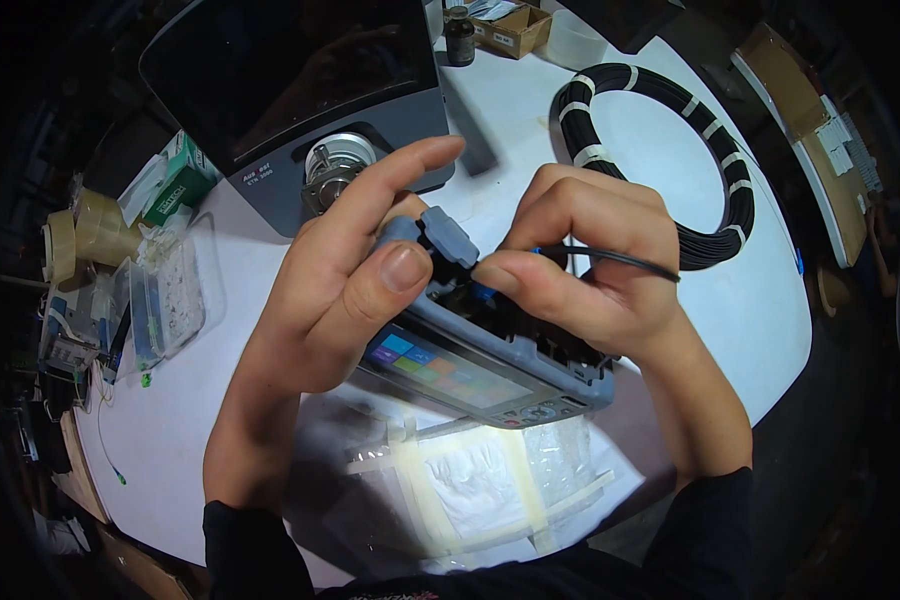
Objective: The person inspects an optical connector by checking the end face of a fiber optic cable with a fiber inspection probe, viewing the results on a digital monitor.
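Grey-blue plastic is filling the middle of the scene: a handheld instrument with a lit colour screen and a row of keys (480, 378) is tilting between the two hands, above the near part of the white tabletop (195, 425). The left hand (345, 270) is gripping the instrument's left end, its thumb pressing near a raised grey rubbery flap (450, 238) and its forefinger stretching out toward the far side (the remaining fingers are mostly hiding behind the casing). The right hand (595, 265) is pinching the end of a thin black cable (625, 262) between thumb and curled forefinger, right at the instrument's far edge; the fingertips are covering the end, so I cannot tell whether it is sitting in a port. A small bright-blue piece (484, 292) is showing just below them.

Nearest the person, a clear plastic sheet with pale tape strips (470, 490) is lying under the instrument. On the far right, a large coil of black cable bound with white ties (580, 130) is resting flat. At the far left, a dark-grey machine with a glossy black panel (300, 90) is standing, while a clear plastic box (175, 295) is sitting farther left.
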A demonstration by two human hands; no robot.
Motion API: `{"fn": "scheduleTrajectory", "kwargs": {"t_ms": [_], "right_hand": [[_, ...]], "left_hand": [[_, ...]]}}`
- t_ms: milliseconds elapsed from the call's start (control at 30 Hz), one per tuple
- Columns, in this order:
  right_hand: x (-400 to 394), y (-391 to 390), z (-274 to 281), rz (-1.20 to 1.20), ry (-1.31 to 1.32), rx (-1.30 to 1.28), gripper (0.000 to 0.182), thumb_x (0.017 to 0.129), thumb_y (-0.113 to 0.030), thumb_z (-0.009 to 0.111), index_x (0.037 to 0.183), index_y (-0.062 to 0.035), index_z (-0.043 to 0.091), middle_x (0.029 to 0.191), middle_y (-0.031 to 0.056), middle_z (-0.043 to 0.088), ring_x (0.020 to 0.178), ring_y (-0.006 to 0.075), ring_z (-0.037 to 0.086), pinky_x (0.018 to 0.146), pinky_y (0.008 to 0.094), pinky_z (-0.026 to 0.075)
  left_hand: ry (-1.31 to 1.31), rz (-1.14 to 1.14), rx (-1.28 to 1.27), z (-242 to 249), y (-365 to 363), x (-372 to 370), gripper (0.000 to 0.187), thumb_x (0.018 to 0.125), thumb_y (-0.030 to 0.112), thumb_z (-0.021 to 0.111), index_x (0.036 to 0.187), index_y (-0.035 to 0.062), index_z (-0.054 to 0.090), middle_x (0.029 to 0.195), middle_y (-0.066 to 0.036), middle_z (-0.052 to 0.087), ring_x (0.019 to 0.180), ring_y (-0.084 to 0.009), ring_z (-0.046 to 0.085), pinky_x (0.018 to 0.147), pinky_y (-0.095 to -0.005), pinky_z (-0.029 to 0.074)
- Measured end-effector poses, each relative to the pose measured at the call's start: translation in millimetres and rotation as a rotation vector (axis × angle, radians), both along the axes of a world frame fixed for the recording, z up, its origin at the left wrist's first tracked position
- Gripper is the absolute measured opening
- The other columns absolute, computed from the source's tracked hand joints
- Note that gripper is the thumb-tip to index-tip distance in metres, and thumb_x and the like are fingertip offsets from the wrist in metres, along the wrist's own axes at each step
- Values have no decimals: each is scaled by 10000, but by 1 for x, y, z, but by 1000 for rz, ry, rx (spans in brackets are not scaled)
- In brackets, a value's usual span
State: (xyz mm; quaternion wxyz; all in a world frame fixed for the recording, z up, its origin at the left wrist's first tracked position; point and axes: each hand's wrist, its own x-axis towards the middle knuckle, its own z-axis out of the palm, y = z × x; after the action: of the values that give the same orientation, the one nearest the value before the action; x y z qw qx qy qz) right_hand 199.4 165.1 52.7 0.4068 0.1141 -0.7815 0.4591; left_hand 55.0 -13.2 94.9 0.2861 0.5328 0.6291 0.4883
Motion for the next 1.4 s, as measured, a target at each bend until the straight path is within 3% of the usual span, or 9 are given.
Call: {"fn": "scheduleTrajectory", "kwargs": {"t_ms": [67,167,267,333,767,833,1067,1133,1400], "right_hand": [[0,1,-3,58,-49,-46,215,787,-155,855,786,-8,698,718,52,664,615,123,614,554,263,472],[1,1,-15,350,-244,-451,263,785,-159,875,976,-20,759,915,62,732,809,114,663,771,262,537],[-2,3,-23,444,-269,-594,258,794,-148,868,988,-16,760,946,92,736,867,142,685,822,276,543],[-4,4,-27,472,-280,-595,250,810,-140,854,1002,-11,759,973,106,730,906,164,695,835,291,548],[-5,0,-26,427,-301,-534,219,859,-132,808,1027,-12,734,972,88,661,903,153,642,826,283,512],[-4,-1,-24,421,-322,-541,205,860,-110,798,1017,-4,722,976,105,653,903,165,626,835,289,493],[-5,0,-25,389,-341,-485,226,870,-137,796,1038,-2,730,967,85,666,903,150,650,831,286,519],[-5,-2,-24,386,-350,-495,246,872,-174,803,1046,-12,739,958,65,676,907,140,665,833,288,536],[-5,-1,-23,340,-390,-434,245,882,-205,793,1030,-19,730,897,49,686,863,122,670,797,276,530]], "left_hand": [[-10,-7,-3,1,0,0,692,990,446,551,1487,-18,421,1043,-69,606,928,-120,552,862,-249,431],[-11,11,-19,0,1,3,691,994,450,550,1487,-16,422,1060,-76,604,972,-128,542,896,-260,423],[14,113,-11,-3,2,5,947,913,674,535,1473,-79,406,871,-10,535,820,-78,505,742,-212,357],[10,-1,-19,-3,-2,-4,661,1010,441,533,1484,-8,431,1084,-84,594,1023,-153,530,959,-295,410],[-30,-2,-47,-5,-1,-3,613,1036,405,496,1486,-6,430,1087,-80,587,1017,-137,528,949,-284,410],[37,113,-19,-9,4,2,856,964,625,475,1471,-63,428,938,-28,548,921,-108,520,858,-241,376],[29,117,-48,-10,2,-1,855,967,629,460,1469,-62,432,946,-40,558,928,-116,533,865,-249,386],[-7,-4,-17,-10,-1,-8,656,1050,451,476,1484,-37,418,1180,-109,601,1083,-148,553,986,-284,413],[-63,-30,-18,-13,-1,-9,660,1054,451,466,1484,-47,414,1224,-132,598,1114,-160,554,1009,-295,407]]}}
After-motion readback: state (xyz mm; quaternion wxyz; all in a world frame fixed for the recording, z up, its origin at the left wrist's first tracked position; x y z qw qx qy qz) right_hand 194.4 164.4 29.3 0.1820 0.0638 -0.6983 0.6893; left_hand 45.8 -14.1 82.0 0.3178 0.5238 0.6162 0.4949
